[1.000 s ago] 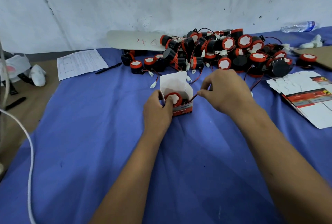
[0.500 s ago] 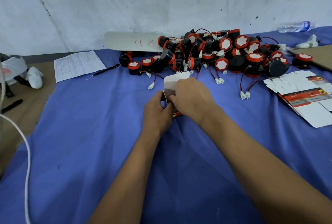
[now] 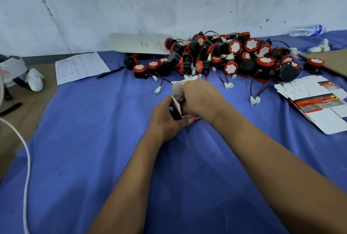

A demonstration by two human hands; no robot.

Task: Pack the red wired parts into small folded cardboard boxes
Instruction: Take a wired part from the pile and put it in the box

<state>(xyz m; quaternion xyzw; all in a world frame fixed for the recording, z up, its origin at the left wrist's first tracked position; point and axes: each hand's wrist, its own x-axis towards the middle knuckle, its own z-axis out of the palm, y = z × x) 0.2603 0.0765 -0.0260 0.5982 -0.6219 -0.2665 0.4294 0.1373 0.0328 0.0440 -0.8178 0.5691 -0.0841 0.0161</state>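
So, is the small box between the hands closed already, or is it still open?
Still open: the white top flap of the box stands up, and the right hand covers the opening.

A handwritten red "46" is showing on the pale flat board (image 3: 139,45) that is leaning at the foot of the wall behind the pile of parts. The sheet of paper (image 3: 81,67) is carrying a printed table, and the flat box blanks (image 3: 317,100) are carrying red and black print, but both are reading too small to make out.
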